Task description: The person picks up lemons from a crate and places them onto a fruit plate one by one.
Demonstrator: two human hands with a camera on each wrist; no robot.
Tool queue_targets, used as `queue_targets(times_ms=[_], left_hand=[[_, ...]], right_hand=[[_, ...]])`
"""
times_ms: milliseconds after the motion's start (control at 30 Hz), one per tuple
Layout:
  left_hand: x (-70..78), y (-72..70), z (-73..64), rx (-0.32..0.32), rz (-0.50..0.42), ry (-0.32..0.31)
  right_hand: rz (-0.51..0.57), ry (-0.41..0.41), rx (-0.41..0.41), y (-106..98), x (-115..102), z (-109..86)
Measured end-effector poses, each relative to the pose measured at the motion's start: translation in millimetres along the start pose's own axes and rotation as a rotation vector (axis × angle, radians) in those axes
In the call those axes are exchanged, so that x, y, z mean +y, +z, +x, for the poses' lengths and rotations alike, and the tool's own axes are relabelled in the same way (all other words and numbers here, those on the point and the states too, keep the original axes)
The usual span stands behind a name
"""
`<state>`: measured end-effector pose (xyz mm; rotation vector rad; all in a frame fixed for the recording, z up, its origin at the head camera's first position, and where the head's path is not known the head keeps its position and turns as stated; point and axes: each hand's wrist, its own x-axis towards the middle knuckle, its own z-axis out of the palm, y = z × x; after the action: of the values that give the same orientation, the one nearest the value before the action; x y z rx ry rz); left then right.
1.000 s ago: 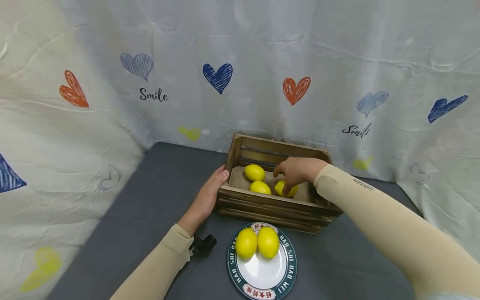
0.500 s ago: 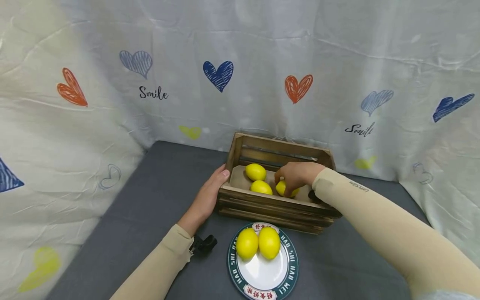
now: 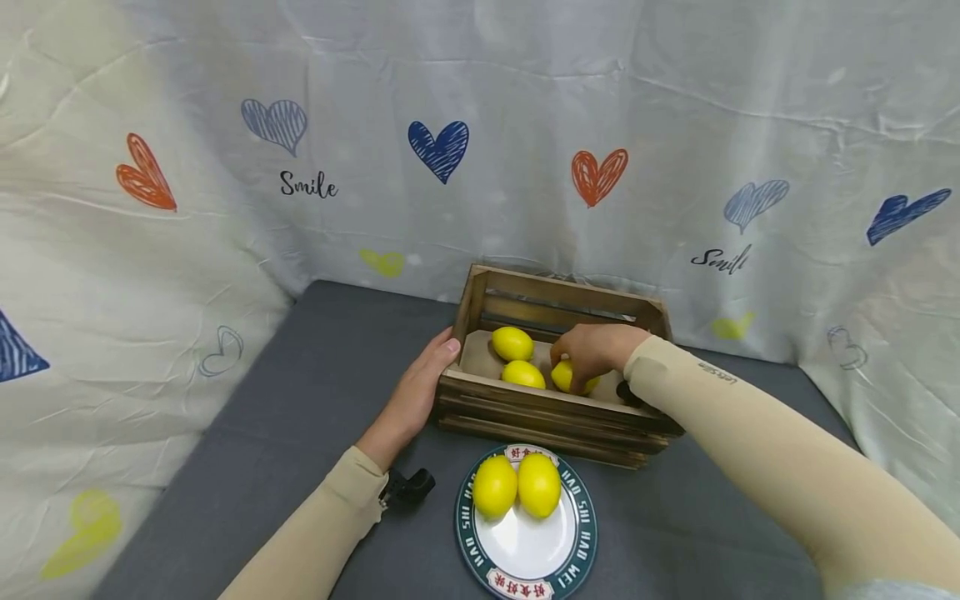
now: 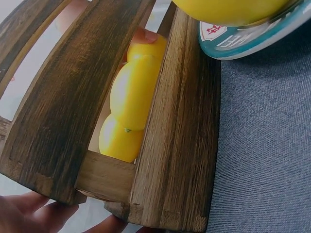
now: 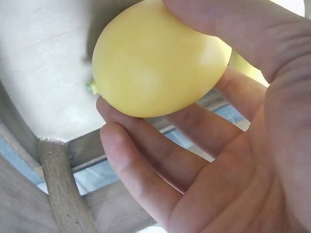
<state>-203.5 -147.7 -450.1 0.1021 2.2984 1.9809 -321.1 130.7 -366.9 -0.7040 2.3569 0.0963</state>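
Observation:
My right hand (image 3: 596, 352) reaches into a brown slatted wooden crate (image 3: 555, 429) and grips a yellow lemon (image 3: 562, 375). Up close in the right wrist view, the thumb lies on one side of this lemon (image 5: 155, 63) and the fingers curl along the other. Two more lemons lie to its left in the crate, a rear lemon (image 3: 512, 343) and a front lemon (image 3: 522, 374). At the crate's left end my left hand (image 3: 414, 390) holds on, thumb by the upper edge; its fingers (image 4: 56, 214) show against the end in the left wrist view.
In front of the crate stands a white plate (image 3: 525, 546) with a green lettered rim. Two lemons, a left one (image 3: 494, 487) and a right one (image 3: 539, 485), sit on it. Dark grey cloth (image 3: 322, 358) covers the table, and a curtain printed with hearts (image 3: 510, 75) hangs behind.
The right hand has lowered onto the lemon inside the crate and its fingers have closed around it. My left hand stays on the crate's end; the plate's lemons have not moved.

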Motion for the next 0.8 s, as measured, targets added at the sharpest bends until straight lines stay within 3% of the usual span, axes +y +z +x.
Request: queue_targets(times_ms=[300, 533, 800], left_hand=[[-1.0, 1.0, 0.3, -0.004, -0.008, -0.005], [-0.9, 0.1, 1.2, 0.001, 0.009, -0.011], [2.3, -0.5, 0.7, 0.002, -0.006, -0.015]], right_hand=[[-0.045, -0.046, 0.137, -16, -9, -19.9], [-0.051, -0.102, 0.209, -23, -19, -47.9], [-0.023, -0.108, 0.295, -26, -26, -86.1]])
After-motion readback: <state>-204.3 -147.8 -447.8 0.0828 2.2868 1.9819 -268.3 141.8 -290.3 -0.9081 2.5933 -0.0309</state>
